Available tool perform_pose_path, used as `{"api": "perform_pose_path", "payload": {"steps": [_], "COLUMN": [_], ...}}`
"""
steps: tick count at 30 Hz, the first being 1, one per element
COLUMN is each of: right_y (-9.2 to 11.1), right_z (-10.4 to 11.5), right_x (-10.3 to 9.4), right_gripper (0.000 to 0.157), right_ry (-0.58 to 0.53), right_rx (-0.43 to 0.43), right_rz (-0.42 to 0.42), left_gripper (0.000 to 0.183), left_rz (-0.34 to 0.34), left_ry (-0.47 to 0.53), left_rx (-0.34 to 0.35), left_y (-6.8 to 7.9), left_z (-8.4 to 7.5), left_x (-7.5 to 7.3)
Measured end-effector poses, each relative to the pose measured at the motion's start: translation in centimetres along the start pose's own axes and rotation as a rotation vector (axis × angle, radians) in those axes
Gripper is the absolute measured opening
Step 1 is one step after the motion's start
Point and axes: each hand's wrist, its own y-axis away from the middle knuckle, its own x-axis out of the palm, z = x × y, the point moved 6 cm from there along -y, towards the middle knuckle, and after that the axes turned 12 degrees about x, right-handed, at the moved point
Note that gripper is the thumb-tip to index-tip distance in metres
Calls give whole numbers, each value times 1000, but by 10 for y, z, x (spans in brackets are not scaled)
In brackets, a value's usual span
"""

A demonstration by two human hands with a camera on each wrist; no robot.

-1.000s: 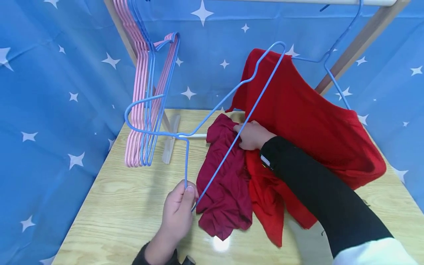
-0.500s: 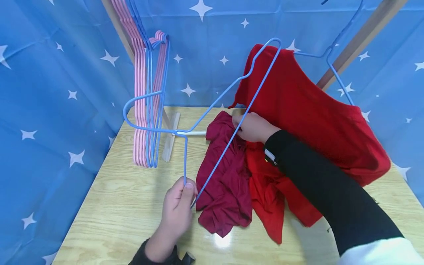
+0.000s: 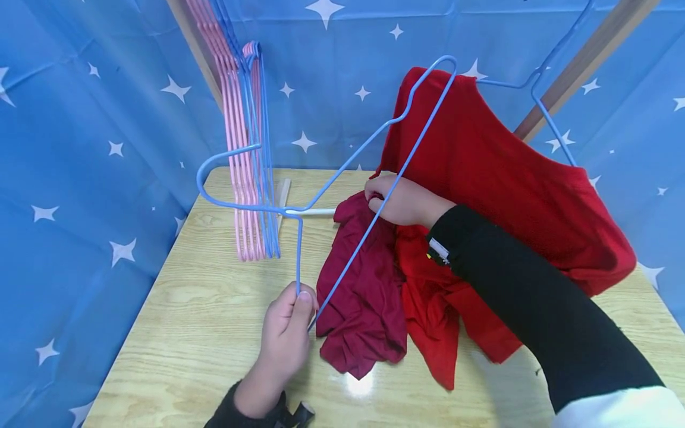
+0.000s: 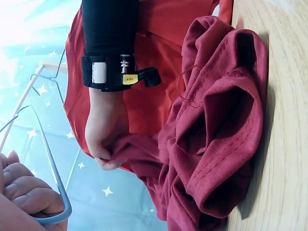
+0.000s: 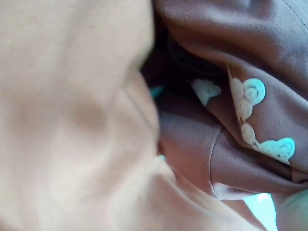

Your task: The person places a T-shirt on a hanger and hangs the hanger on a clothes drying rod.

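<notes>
While my left hand pinches the bottom corner of the blue wire hanger between thumb and fingers, holding it upright over the table, my right hand reaches through the hanger's frame and closes on the top edge of the dark red shirt. A second ago that hand lay lower on the crumpled cloth; now it sits a little higher and further left, with a fold of the fabric lifted off the heap. The left wrist view shows it plainly: my right fingers are curled round a bunched bit of the dark red shirt. The hanger itself has barely shifted, its hook pointing left toward the spare pink and blue hangers on the rack.

Most of the dark red shirt lies in a heap on the table, just beside the bright red garment that hangs on another hanger and spills down onto the wood. I judge that I now have a grip on the shirt's edge but nothing is on the wire yet.
</notes>
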Motion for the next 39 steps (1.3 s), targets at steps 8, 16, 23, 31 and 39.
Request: {"api": "perform_pose_path", "payload": {"steps": [8,16,23,31,39], "right_y": [11,24,44,82,105], "right_z": [5,10,43,67,69], "right_x": [-3,-28,-78,-136,-168], "right_gripper": [11,11,12,19,29], "right_ry": [-12,-209,-221,-181,-212], "right_rx": [-22,65,36,142,225], "right_rz": [9,-36,-174,-378,-449], "left_gripper": [27,25,25,28,30], "left_rz": [-6,-14,-53,-61,-51], "left_ry": [-15,-87,-147,-87,-24], "left_rx": [-27,-25,-30,15,85], "left_y": [-1,-1,-2,-5,-8], "left_z": [-1,6,8,7,1], "left_x": [0,-2,-8,-12,-20]}}
